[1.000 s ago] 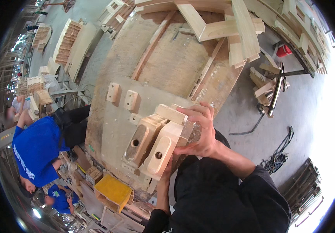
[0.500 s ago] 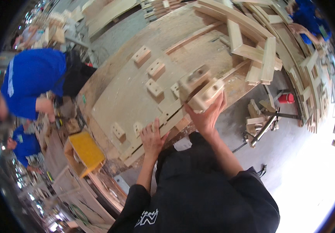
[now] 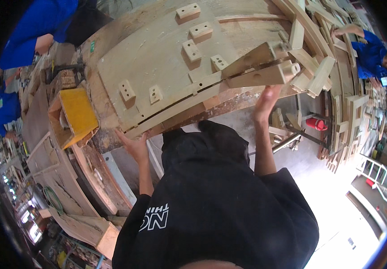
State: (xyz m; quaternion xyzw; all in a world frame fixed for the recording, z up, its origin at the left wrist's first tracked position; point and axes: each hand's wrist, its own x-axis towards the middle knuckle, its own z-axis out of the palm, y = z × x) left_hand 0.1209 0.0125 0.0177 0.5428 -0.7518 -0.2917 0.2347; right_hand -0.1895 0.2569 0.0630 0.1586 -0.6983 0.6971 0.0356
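Along the near edge of a pale board (image 3: 139, 71) lies a pair of long wooden pieces (image 3: 180, 105) with a narrow dark gap between them. Their right ends rise as thick tapered legs (image 3: 258, 77) with round, peg-like tips. My left hand (image 3: 133, 145) is at the left end, with thumb and fingers spread around its corner. My right hand (image 3: 267, 101) grips the tapered right end from beneath; some of its fingers are hidden behind the wood. Several small drilled wooden blocks (image 3: 201, 31) stand on the board beyond the pieces.
A yellow-sided wooden box (image 3: 79, 116) sits left of the board. Jointed wooden frames (image 3: 312, 67) are piled at the back right. A red container (image 3: 315, 124) is below them. People in blue shirts work at the far left and right (image 3: 372, 56).
My left hand has slid left from the middle to the left end of the pieces. My right hand has moved right with the tapered end, which now lies lower and more lengthwise. The view has shifted.
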